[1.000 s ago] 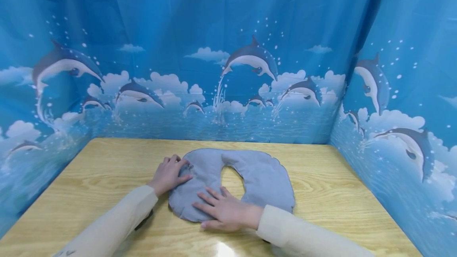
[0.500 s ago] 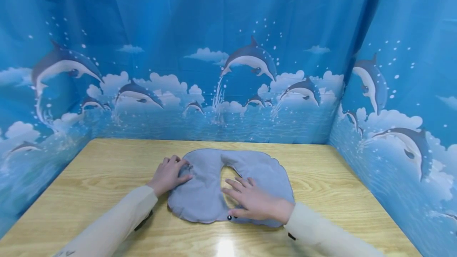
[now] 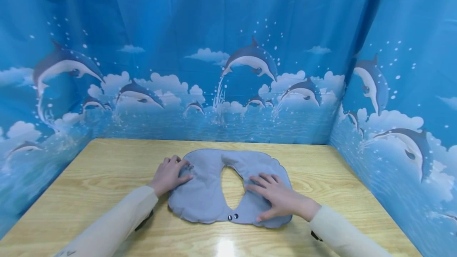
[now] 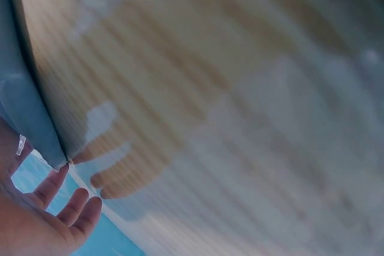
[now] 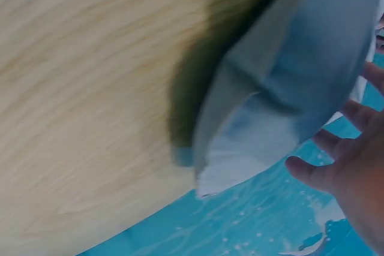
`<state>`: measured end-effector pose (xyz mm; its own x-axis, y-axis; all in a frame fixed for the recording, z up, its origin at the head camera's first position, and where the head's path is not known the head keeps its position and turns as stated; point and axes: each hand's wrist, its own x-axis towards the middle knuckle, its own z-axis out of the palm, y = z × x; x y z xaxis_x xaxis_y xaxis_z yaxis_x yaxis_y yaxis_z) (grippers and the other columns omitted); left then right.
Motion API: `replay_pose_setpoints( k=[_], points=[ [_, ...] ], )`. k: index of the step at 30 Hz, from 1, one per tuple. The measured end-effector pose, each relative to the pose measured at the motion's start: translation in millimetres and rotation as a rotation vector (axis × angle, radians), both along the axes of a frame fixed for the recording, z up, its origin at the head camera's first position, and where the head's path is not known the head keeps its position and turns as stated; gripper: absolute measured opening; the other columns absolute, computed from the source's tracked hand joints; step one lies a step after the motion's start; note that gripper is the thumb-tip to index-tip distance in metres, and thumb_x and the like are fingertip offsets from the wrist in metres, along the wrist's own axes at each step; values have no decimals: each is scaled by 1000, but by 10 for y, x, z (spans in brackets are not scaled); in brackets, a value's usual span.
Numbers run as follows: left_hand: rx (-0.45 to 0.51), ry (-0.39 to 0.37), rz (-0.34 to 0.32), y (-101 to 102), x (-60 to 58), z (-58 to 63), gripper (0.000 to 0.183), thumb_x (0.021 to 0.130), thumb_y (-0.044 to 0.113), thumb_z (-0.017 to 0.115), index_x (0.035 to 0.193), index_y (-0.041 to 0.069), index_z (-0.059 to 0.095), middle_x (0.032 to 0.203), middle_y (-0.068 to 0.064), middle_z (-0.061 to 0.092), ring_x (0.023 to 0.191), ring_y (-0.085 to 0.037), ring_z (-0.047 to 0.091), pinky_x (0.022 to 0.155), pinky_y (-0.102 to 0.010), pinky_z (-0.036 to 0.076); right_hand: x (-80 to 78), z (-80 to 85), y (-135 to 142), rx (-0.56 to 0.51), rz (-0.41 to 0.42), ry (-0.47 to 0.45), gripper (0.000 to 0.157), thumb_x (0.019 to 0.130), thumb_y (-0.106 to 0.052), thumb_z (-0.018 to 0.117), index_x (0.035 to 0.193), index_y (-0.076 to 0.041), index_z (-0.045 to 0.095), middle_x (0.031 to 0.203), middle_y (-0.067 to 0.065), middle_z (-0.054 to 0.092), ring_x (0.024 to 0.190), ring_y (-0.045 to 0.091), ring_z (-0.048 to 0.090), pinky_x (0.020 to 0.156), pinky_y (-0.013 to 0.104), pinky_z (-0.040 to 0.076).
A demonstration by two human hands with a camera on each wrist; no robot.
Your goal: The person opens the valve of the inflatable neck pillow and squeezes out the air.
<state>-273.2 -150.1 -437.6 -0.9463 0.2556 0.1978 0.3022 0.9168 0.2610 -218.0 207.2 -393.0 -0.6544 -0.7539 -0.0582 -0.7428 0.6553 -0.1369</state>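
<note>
A grey U-shaped neck pillow (image 3: 203, 197), rather flat, lies on the table. Its two ends meet at the front, where two dark snap buttons (image 3: 233, 217) sit side by side. My left hand (image 3: 169, 173) rests at its left edge, thumb on the cloth and fingers bent near a small valve (image 3: 191, 166). In the left wrist view, the fingertips (image 4: 57, 175) are right at the pillow's edge. My right hand (image 3: 278, 195) lies over the pillow's right half with fingers spread. In the right wrist view, its fingers (image 5: 327, 142) reach along the far side of the pillow (image 5: 288, 94).
The wood-grain table (image 3: 118, 169) reaches back to a blue curtain (image 3: 171, 50) printed with dolphins and clouds. Another curtain (image 3: 403, 90) hangs along the right side. Light reflects from the table's front (image 3: 225, 247).
My right hand has moved right across the pillow, from its front left part over the central opening to the right half, uncovering the snap buttons. My left hand has stayed put.
</note>
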Motion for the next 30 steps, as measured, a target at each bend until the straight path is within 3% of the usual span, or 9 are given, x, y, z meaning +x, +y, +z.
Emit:
replay_pose_setpoints(
  k=[5,9,14,20,30],
  points=[
    [0,7,-4,1,-2,-7,44,79,49,65,111,18,60,109,-14,53,96,-36,49,77,-51,40,-5,-44,116,-5,27,-1,95,64,-69,64,142,-23,34,149,11,25,134,43,22,99,62,23],
    [1,2,-6,-1,2,-6,44,79,48,65,111,19,60,109,-13,52,95,-36,49,77,-51,40,-4,-79,144,-18,32,-20,95,65,-68,65,142,-24,32,150,12,23,134,44,21,98,63,22],
    [4,-7,-6,-2,3,-7,45,79,49,64,112,18,59,109,-13,52,96,-36,48,77,-51,40,2,-145,154,-28,27,-26,86,73,-64,61,143,-24,31,150,12,23,134,43,23,98,63,24],
    [-1,-3,-8,-5,-4,-13,45,79,49,64,112,19,60,108,-13,52,94,-35,48,76,-49,40,5,-219,153,-70,35,55,70,82,-56,57,141,-25,35,147,9,30,131,40,30,95,60,29],
    [9,3,-5,-8,11,11,43,80,48,65,111,19,60,107,-12,52,92,-33,48,75,-47,40,-26,-279,99,-119,3,74,56,88,-49,53,137,-27,41,145,6,35,129,36,34,93,58,32]
  ],
)
